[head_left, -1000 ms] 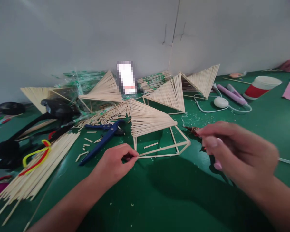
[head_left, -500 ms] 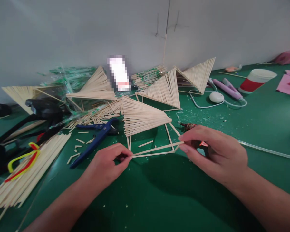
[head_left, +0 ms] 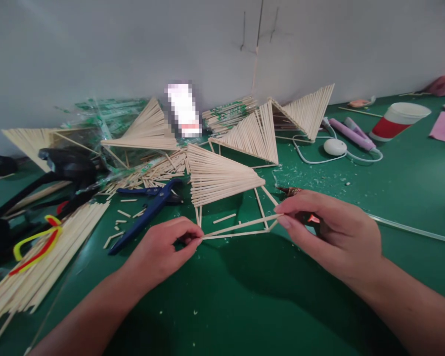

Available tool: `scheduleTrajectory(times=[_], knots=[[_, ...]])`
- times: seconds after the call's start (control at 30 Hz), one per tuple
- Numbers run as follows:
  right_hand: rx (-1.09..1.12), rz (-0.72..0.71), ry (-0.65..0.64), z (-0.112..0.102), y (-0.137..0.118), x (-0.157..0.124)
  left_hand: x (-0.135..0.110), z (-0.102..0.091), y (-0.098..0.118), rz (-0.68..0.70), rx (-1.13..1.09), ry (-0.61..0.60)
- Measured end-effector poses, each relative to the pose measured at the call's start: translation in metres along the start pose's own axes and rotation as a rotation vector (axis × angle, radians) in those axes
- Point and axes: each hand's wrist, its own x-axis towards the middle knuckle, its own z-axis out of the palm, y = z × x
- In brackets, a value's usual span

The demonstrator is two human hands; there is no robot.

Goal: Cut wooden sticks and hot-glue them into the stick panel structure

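Observation:
Between my hands spans a thin wooden stick, its right end raised above the frame's bottom stick. My left hand pinches the left end, right at the corner of the stick frame. The right end is held between thumb and fingertips of my right hand. Just behind stands a stick structure, with a fanned, twisted panel of close-laid sticks on top and thin legs below. Partly hidden behind my right hand lies a glue gun, only its dark nozzle end and an orange spot showing.
Blue-handled cutters lie left among short offcuts. A bundle of long sticks and a black object are farther left. Similar fanned structures stand along the wall. A red-white cup and a pink-purple tool are at right.
The view has shifted very slightly. Both hands keep their pinch on the stick, and its right end sits a touch lower.

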Motion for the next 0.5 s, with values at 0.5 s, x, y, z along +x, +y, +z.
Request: scheduleTrajectory(times=[0.5], knots=[[0.054, 0.035, -0.109, -0.0016, -0.0015, 0.0045, 0.0009, 0.0000, -0.0012, -0.004, -0.017, -0.018]])
